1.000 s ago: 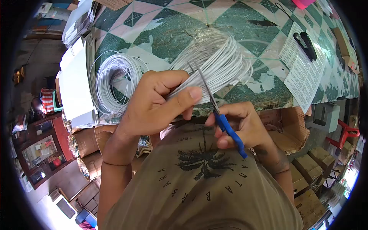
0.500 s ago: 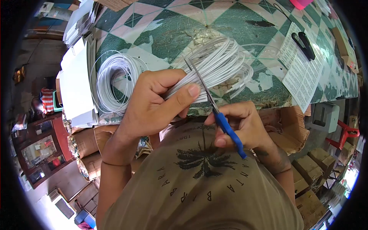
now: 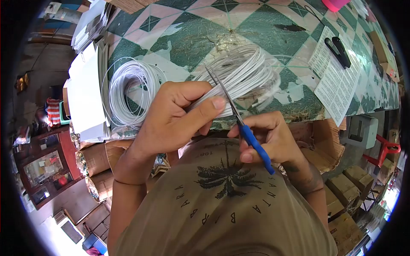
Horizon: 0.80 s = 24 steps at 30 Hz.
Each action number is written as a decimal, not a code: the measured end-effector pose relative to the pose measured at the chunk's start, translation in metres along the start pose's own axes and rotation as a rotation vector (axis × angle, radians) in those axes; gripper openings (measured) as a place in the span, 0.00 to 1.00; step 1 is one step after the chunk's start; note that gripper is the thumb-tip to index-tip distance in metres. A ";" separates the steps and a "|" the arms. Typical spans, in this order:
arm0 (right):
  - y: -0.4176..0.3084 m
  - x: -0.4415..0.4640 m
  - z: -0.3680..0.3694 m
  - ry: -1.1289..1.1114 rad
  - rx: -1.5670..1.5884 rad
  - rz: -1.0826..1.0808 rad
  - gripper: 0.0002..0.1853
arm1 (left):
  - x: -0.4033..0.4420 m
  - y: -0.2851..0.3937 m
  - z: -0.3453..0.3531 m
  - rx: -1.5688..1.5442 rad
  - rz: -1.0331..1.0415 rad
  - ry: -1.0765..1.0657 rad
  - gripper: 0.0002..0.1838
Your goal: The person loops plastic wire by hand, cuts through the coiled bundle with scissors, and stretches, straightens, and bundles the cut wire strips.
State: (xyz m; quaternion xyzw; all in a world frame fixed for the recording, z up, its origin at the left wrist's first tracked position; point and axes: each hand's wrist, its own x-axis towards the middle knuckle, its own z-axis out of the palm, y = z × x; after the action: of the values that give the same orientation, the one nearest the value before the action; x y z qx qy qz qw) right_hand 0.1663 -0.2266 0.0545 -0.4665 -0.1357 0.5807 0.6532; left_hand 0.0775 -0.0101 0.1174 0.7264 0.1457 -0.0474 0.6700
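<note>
My left hand (image 3: pixel 181 113) is closed around one end of a bundle of white wire (image 3: pixel 245 70), thumb pressed on top. The bundle's far loops reach over the green and pink table. In my right hand (image 3: pixel 273 138) are scissors (image 3: pixel 255 147) with blue handles, fingers at the grips. Their narrow metal blades are slightly apart and point up and left across the bundle near my left thumb. Whether any strand lies between the blades I cannot tell. A second coil of white wire (image 3: pixel 115 91) lies left of my left hand.
A stack of white card sheets (image 3: pixel 85 89) stands on the table's left edge. To the right lie a printed sheet (image 3: pixel 337 85) and a black stapler-like tool (image 3: pixel 337 52) on it. Cardboard boxes (image 3: pixel 350 185) are on the floor at right, near a red stool (image 3: pixel 378 151).
The bundle's loose right end has shifted slightly and looks blurred. Both hands and the scissors stay almost in place.
</note>
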 end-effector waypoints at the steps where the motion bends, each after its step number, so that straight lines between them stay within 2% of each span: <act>1: 0.001 0.002 0.000 0.001 0.000 -0.001 0.28 | 0.000 0.001 0.000 0.000 0.000 -0.001 0.15; 6: 0.011 0.013 0.002 -0.014 0.060 -0.288 0.29 | 0.000 0.005 0.002 0.007 -0.013 -0.058 0.15; 10: 0.006 0.007 -0.003 -0.003 0.014 -0.052 0.29 | -0.001 0.005 0.002 -0.037 -0.044 -0.025 0.16; 16: 0.004 0.003 -0.002 -0.028 0.005 -0.027 0.29 | 0.001 0.003 -0.002 -0.068 -0.034 -0.074 0.15; 21: 0.008 0.013 0.004 0.036 0.174 -0.243 0.33 | -0.001 0.006 0.002 -0.054 -0.075 -0.091 0.15; 24: 0.005 0.009 0.000 -0.003 0.021 -0.138 0.29 | -0.002 0.008 0.002 -0.076 -0.084 -0.049 0.16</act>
State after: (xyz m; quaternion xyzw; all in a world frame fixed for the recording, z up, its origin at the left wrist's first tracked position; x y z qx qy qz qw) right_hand 0.1656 -0.2188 0.0470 -0.4484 -0.1622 0.5364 0.6964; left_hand 0.0776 -0.0131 0.1254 0.6922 0.1613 -0.0874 0.6980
